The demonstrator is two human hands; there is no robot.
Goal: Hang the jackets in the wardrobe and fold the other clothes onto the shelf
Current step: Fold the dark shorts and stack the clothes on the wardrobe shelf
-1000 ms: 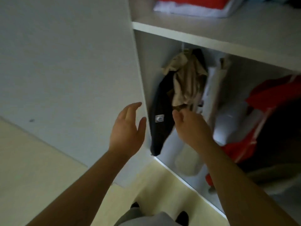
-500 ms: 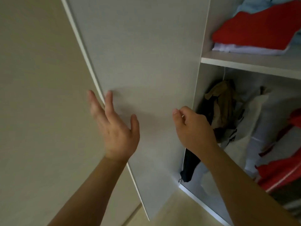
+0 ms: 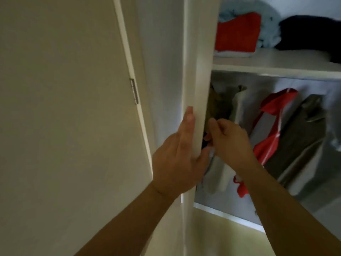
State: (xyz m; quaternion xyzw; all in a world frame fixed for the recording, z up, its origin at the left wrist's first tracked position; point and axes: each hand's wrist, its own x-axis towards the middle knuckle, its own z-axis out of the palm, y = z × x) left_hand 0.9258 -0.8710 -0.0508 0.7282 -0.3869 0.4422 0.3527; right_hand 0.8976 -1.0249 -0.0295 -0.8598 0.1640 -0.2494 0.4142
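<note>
Head view: the wardrobe door is gripped by the left hand; whether anything is held by the curled right hand cannot be told. Jackets are hung below the shelf bearing folded clothes.

Door: its edge hid the left part of the olive jacket.
Left hand: gripped the door, thumb mostly hidden behind it.
Right hand: fingers curled and blurred; whether they pinched anything could not be told.
Dark folded clothes on the shelf: cut off by the right edge.
Grey garment: blurred, cut off likewise.
</note>
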